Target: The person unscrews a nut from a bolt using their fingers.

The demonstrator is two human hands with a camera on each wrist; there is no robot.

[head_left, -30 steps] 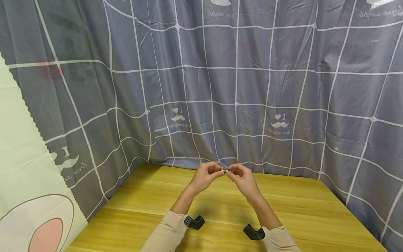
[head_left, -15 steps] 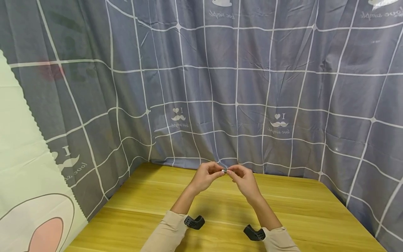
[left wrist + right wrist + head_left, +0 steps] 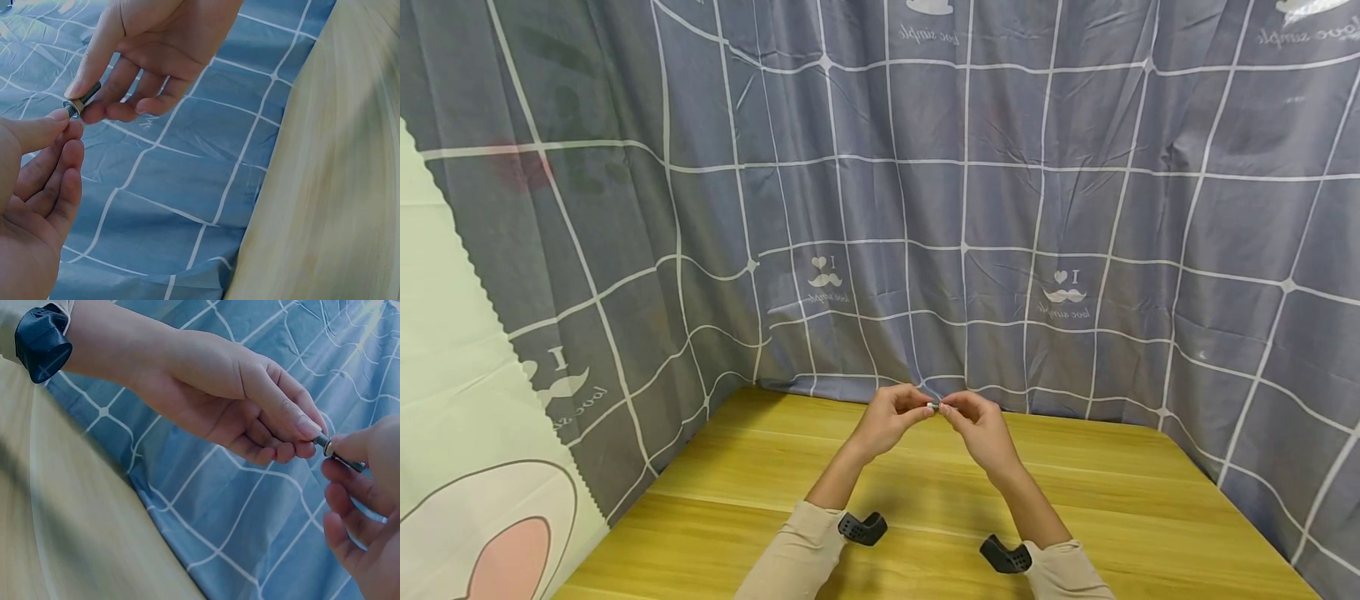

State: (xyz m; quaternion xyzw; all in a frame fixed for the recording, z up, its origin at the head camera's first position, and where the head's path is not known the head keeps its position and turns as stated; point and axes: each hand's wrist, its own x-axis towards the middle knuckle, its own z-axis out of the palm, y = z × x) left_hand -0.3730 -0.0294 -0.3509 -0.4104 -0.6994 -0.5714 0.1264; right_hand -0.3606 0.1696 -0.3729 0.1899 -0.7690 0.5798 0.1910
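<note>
Both hands meet over the far edge of the table, holding a small metal bolt [image 3: 347,463] between them. My left hand [image 3: 882,422] pinches one end of it between thumb and fingertip. My right hand [image 3: 985,429] pinches the bolt from the other side, its thumb tip right at a ring-shaped collar [image 3: 75,105] around the shaft. Past the right thumb, a dark threaded end [image 3: 92,92] sticks out. The remaining fingers of both hands are loosely curled below. Fingertips hide the left end of the bolt and part of the collar.
A yellow wood-grain table [image 3: 925,517] lies beneath the forearms. Grey-blue grid curtain [image 3: 1000,208] hangs behind and along the sides, close to the hands. Pale green cloth [image 3: 460,350] hangs at the left. Black wrist mounts [image 3: 862,528] sit on both beige sleeves.
The right fingertips have shifted slightly on the bolt, and less of it shows between the hands than one second ago. The left hand and both forearms stay in place.
</note>
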